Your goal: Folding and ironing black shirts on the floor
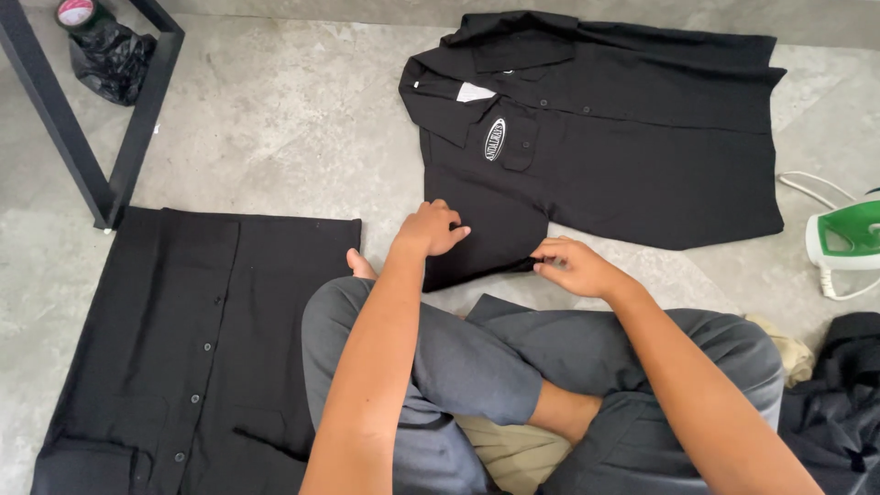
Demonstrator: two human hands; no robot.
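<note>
knees (477, 367): crossed, grey trousers, right under the camera
left hand (431, 229): loosely curled, pressing flat on the sleeve (477, 238), not gripping
right hand (573, 266): pinching the sleeve hem at its lower edge
shirt (623, 137): black, face up on the floor (275, 119), straight ahead
tip: probably best to pin with the left, pull the hem taut, smooth before creasing
further out: second black shirt (192, 348) at left, iron (848, 238) at right, table leg (55, 119) far left

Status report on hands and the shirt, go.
Left hand pressing black shirt sleeve. Right hand pinching sleeve hem. Shirt flat on floor, nothing obstructing.
</note>
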